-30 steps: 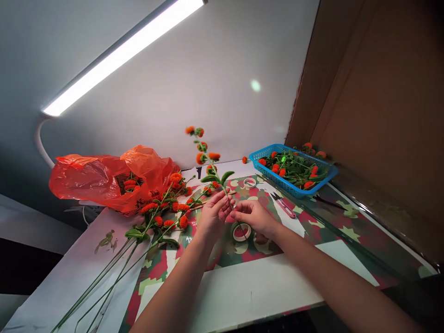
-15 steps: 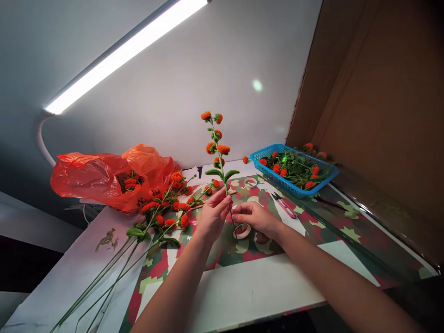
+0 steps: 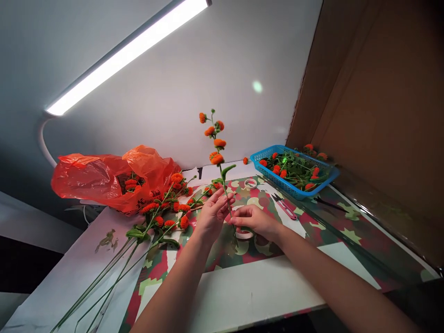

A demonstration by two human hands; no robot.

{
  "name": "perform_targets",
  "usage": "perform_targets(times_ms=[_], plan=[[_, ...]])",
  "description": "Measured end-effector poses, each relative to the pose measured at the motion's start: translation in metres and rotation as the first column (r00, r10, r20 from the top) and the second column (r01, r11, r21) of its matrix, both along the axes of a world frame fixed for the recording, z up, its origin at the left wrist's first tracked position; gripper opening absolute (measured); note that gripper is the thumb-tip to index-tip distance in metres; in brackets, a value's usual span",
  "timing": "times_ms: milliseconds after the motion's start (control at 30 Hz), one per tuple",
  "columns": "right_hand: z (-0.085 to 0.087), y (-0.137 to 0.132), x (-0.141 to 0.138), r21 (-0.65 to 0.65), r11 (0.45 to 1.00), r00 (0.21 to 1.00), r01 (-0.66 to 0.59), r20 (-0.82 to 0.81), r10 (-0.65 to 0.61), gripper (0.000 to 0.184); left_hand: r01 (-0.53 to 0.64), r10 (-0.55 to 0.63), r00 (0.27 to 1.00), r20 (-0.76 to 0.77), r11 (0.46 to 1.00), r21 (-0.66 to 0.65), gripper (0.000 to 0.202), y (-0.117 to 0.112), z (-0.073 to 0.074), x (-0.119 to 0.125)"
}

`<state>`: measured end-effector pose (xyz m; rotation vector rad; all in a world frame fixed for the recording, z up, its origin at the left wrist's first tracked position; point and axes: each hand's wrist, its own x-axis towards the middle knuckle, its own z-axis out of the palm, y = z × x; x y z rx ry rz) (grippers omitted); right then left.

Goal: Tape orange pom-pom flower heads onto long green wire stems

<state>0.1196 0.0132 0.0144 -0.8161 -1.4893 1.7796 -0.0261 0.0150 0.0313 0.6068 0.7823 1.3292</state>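
A fuzzy flower stem (image 3: 222, 159) with orange blooms and green leaves stands nearly upright in front of me. My left hand (image 3: 212, 212) curls loosely around its stalk just below the leaves, the fingers slightly parted. Lower down, my right hand (image 3: 255, 221) pinches the stalk between thumb and fingertips. Right under the right hand is a pale tape roll (image 3: 245, 235), partly covered by the fingers; whether it touches the hand I cannot tell. The stalk's lower end points down at the patterned mat (image 3: 222, 259).
Several finished-looking orange flower stems (image 3: 159, 222) lie at left, beside an orange plastic bag (image 3: 90, 178). A blue basket (image 3: 298, 189) holds more flowers at right. Pink thread snips (image 3: 286, 208), black tweezers (image 3: 329, 203) and another tape roll (image 3: 250, 183) rest on the mat. A lamp (image 3: 132, 55) hangs above.
The flower stem has turned about its length, so its blooms and leaves face differently. My left fingers have loosened a little, and the tape roll sits slightly lower behind my right hand.
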Motion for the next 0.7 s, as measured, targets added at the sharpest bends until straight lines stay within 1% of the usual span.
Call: perform_targets(times_ms=[67, 133, 200, 233, 300, 333, 433, 567, 700], plan=[[0.001, -0.0014, -0.0015, 0.059, 0.996, 0.998, 0.07, 0.002, -0.07, 0.028, 0.059, -0.059, 0.998, 0.012, 0.998, 0.025, 0.031, -0.0014, 0.0008, 0.0002], [0.0026, -0.003, -0.0017, 0.162, 0.976, 0.988, 0.144, 0.029, -0.15, 0.026, 0.089, -0.089, 0.996, -0.009, 0.993, 0.078, 0.028, -0.0029, 0.0009, 0.0003], [0.004, -0.0046, -0.0011, 0.24, 0.957, 0.981, 0.16, 0.071, -0.182, 0.025, 0.07, -0.061, 0.995, -0.083, 0.992, 0.107, 0.027, -0.0039, 0.0005, 0.0004], [0.0043, -0.0053, -0.0009, 0.255, 0.954, 0.979, 0.156, 0.089, -0.184, 0.025, 0.043, -0.03, 0.991, -0.127, 0.994, 0.105, 0.027, -0.0041, 0.0003, 0.0004], [0.0039, -0.006, -0.0006, 0.256, 0.956, 0.976, 0.142, 0.122, -0.178, 0.026, -0.007, 0.02, 0.983, -0.183, 0.998, 0.068, 0.028, -0.0037, 0.0, 0.0003], [0.0034, -0.0061, -0.0007, 0.257, 0.956, 0.975, 0.141, 0.13, -0.179, 0.026, -0.023, 0.03, 0.982, -0.186, 0.999, 0.044, 0.029, -0.0032, 0.0, 0.0002], [0.002, -0.0052, -0.0009, 0.266, 0.955, 0.977, 0.134, 0.125, -0.173, 0.025, -0.038, 0.038, 0.99, -0.134, 0.999, 0.007, 0.033, -0.001, -0.0001, -0.0001], [0.0025, -0.0042, 0.0001, 0.263, 0.956, 0.976, 0.132, 0.132, -0.171, 0.027, -0.055, 0.054, 0.996, -0.07, 0.999, 0.0, 0.035, 0.0009, -0.0007, -0.0004], [0.0037, -0.0048, 0.0007, 0.206, 0.971, 0.982, 0.121, 0.117, -0.148, 0.03, -0.056, 0.057, 0.998, -0.031, 0.998, 0.025, 0.031, 0.0009, -0.0014, -0.0018]])
